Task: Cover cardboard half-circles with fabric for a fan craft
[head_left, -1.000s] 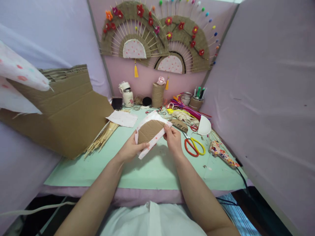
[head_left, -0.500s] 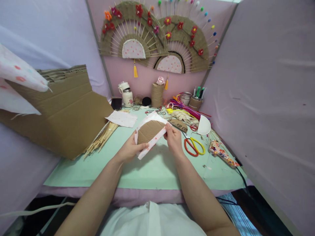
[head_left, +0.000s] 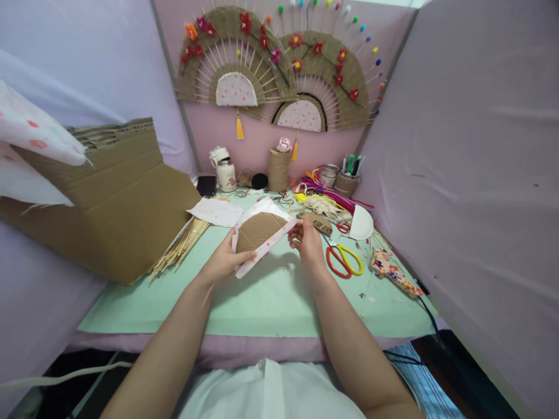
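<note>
A half-round piece of brown cardboard point(head_left: 261, 231) lies on white fabric with red dots point(head_left: 267, 249), whose straight edge is folded up over it as a strip. My left hand point(head_left: 225, 259) is closed on the left end, its thumb pressing the folded strip. My right hand point(head_left: 305, 241) has its fingers curled at the strip's right corner; the fingertips partly hide the contact. Both pieces are held tilted above the green tabletop point(head_left: 262, 308). Right of my right hand lie scissors with red and yellow handles point(head_left: 345, 260).
At the left stands a large cardboard sheet point(head_left: 117, 215) beside thin bamboo sticks point(head_left: 181, 247). A dotted fabric scrap point(head_left: 216, 212) lies behind my left hand. A patterned glue gun point(head_left: 397, 273), a white half-disc point(head_left: 361, 223) and a twine roll point(head_left: 278, 169) are also there. Decorated fans point(head_left: 332, 70) hang behind.
The cardboard and fabric have shifted slightly left with my left hand. My right hand's fingers have loosened and curled lower at the corner.
</note>
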`<state>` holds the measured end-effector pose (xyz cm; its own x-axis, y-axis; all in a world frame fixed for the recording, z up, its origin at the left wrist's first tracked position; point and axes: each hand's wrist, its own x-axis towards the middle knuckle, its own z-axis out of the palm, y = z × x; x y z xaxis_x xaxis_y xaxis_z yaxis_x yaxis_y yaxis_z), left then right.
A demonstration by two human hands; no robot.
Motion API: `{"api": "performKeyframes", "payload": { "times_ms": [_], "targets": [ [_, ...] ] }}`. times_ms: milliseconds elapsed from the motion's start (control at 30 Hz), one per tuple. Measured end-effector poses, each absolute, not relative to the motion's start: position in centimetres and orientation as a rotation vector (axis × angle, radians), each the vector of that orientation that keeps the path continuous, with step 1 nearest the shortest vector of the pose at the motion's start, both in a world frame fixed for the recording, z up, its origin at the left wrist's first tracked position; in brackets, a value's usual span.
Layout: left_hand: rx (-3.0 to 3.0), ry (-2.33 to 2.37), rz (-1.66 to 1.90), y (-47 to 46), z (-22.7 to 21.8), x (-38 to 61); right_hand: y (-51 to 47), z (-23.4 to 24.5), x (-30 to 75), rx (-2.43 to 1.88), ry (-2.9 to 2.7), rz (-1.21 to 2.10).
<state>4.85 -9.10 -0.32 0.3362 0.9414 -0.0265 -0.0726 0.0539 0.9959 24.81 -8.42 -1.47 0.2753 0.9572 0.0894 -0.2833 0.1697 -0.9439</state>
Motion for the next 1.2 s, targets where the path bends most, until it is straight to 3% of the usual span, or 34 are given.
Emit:
{"api": "performKeyframes", "payload": {
  "times_ms": [433,867,1200],
  "targets": [
    [1.478,1.094,0.752,-8.1,-0.7,3.2,-12.4,-3.4,27.9,-1.162,-1.155,1.237],
    [1.613,1.25,0.659,-8.1,-0.9,3.9,-14.2,-5.4,29.6,-1.281,-1.261,1.183],
    [2.048,1.612,0.64,-7.1,-3.2,3.4,-16.0,-4.5,30.3,-1.618,-1.594,0.772]
  ]
}}
